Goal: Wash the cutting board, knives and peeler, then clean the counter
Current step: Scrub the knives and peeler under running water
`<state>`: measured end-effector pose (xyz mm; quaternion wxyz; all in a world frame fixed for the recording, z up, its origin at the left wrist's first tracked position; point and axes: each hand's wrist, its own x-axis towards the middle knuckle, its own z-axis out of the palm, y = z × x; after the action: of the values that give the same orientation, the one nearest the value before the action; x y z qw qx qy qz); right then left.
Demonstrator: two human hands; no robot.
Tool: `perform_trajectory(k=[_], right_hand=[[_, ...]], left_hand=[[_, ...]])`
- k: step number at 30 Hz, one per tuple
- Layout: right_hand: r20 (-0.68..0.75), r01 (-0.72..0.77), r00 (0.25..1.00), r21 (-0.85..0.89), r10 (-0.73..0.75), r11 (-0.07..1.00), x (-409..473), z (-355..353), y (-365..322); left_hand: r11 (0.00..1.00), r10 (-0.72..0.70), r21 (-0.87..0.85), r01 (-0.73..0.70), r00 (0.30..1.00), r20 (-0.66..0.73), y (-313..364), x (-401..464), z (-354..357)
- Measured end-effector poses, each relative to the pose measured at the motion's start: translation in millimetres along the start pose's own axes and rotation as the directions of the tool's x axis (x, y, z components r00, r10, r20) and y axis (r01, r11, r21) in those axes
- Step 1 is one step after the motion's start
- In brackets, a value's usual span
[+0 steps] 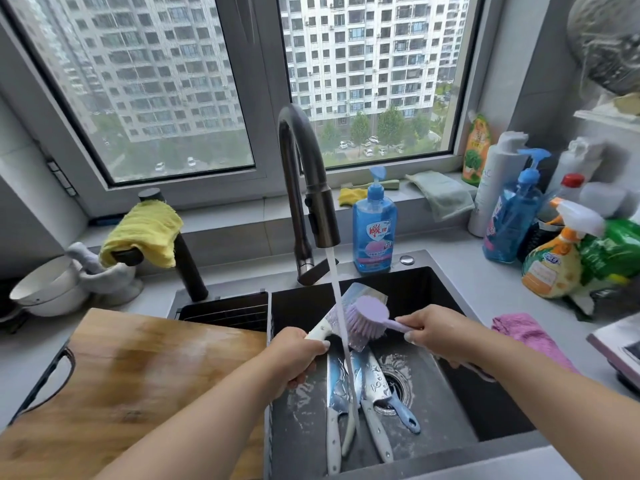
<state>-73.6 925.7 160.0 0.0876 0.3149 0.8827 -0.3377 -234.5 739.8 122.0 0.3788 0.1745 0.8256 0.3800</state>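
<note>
My left hand (298, 355) is curled tight round the white handle of a cleaver (349, 317), holding its wide blade up under the stream of water (337, 289) that falls from the tap (304, 188). My right hand (440, 332) pinches the thin handle of the lilac brush (369, 315), fingers and thumb closed on it, and the bristles press against the flat of the blade at about 9 o'clock from that hand.

Below both hands, at 6 o'clock, the other knives (337, 393) lie in the wet bottom of the dark sink (491, 403), blades pointing away from me and white handles toward me. The peeler (401, 408) with its blue handle lies just beside them, over the edge of the drain (394, 382) (I cannot tell whether it touches the nearest knife).

At 9 o'clock from my left hand, the wooden cutting board (138, 382) lies across the counter and the left part of the sink, its surface wet and shiny. Further out at 10 o'clock a yellow cloth (142, 233) hangs over a second dark spout, with a white bowl (45, 289) near it.

At 12 o'clock, behind the sink, stands a blue bottle of dish soap (374, 230). At 2 o'clock a crowd of spray bottles (554, 251) fills the counter corner, and at 3 o'clock a pink cloth (523, 332) lies crumpled on the grey counter (478, 285).
</note>
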Motion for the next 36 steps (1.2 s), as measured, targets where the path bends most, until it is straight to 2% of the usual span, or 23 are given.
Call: perform_trajectory(k=[3,6,9,12,14,17,19,23,25,30,34,36], right_hand=[[-0.092,0.019,0.995,-0.038,-0.022,0.999,6.4,3.9,-3.1],[-0.015,0.064,0.998,0.032,-0.064,0.997,-2.1,13.8,-9.0],[0.033,0.048,0.998,-0.028,-0.047,0.998,-14.5,7.2,-4.3],[-0.044,-0.009,0.999,-0.059,0.006,0.998,-4.3,-2.0,2.2],[-0.091,0.015,0.996,-0.054,-0.019,0.998,1.1,0.7,-1.0],[-0.031,0.061,0.998,-0.004,-0.061,0.998,-8.1,8.0,-8.1],[0.028,0.064,0.998,-0.046,-0.062,0.997,-17.7,5.1,-9.0],[-0.039,-0.019,0.999,-0.116,0.014,0.993,-7.9,-9.6,-1.6],[-0.069,0.001,0.998,-0.097,-0.008,0.995,-3.7,-8.5,-3.9],[0.039,0.047,0.998,-0.098,-0.043,0.994,-19.8,-10.4,-12.8],[-0.07,-0.032,0.997,-0.172,0.02,0.985,-7.1,-20.1,-3.8],[-0.093,0.002,0.996,-0.149,-0.016,0.989,-4.1,-15.6,-4.7]], left_hand=[[1.0,0.006,0.002,-0.006,1.0,0.016,3.7,-1.5,3.6],[1.0,-0.006,-0.003,0.006,1.0,0.017,6.7,-0.7,2.3],[1.0,-0.015,0.006,0.015,1.0,0.0,4.7,0.8,-2.1],[1.0,-0.002,-0.003,0.002,1.0,-0.011,4.9,1.9,-2.7],[1.0,0.011,-0.011,-0.011,1.0,-0.006,8.0,1.9,-2.1],[1.0,0.004,-0.016,-0.004,1.0,-0.006,10.6,3.0,-5.6],[1.0,-0.011,-0.018,0.011,1.0,-0.014,9.8,2.5,-9.2],[0.999,-0.019,-0.029,0.019,1.0,-0.018,9.2,-0.4,-11.0],[0.999,-0.012,-0.033,0.012,1.0,-0.01,11.8,-0.4,-9.1],[1.0,-0.019,-0.018,0.019,1.0,-0.012,14.1,-1.6,-8.3],[0.999,-0.011,-0.044,0.011,1.0,-0.002,13.6,-1.4,-4.7],[0.999,0.004,-0.039,-0.004,1.0,-0.001,16.4,-0.3,-3.7]])
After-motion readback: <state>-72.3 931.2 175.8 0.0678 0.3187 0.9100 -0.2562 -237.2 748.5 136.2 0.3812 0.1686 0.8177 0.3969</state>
